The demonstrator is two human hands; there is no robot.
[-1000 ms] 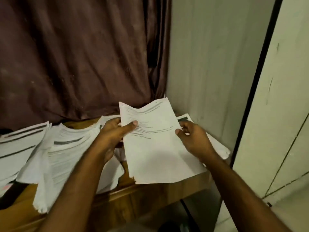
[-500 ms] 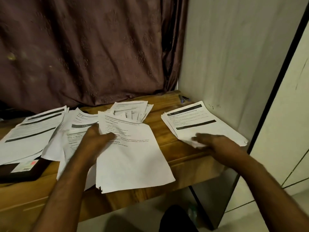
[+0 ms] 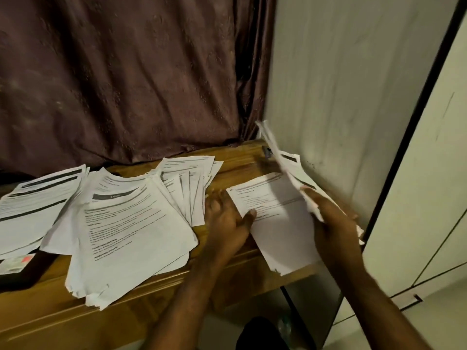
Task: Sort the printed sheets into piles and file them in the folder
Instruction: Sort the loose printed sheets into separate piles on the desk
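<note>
Because loose printed sheets are light, limp and slide easily, the far-left pile (image 3: 38, 198) and the big fanned pile (image 3: 126, 231) on the wooden table (image 3: 240, 157) would best be squared and taken by an edge. Further right, the left hand (image 3: 227, 221) presses a single sheet (image 3: 275, 221) flat with straight fingers (thumb on the print), while the right hand (image 3: 333, 223) grips the tilted-up right stack (image 3: 285, 162) along its near edge.

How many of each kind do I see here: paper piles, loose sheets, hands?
Flat piles: 3, far-left pile, middle pile, fanned pile
Single sheet under left hand: 1
Lifted stack gripped by right hand: 1
Hands: 2
Total: 7
</note>
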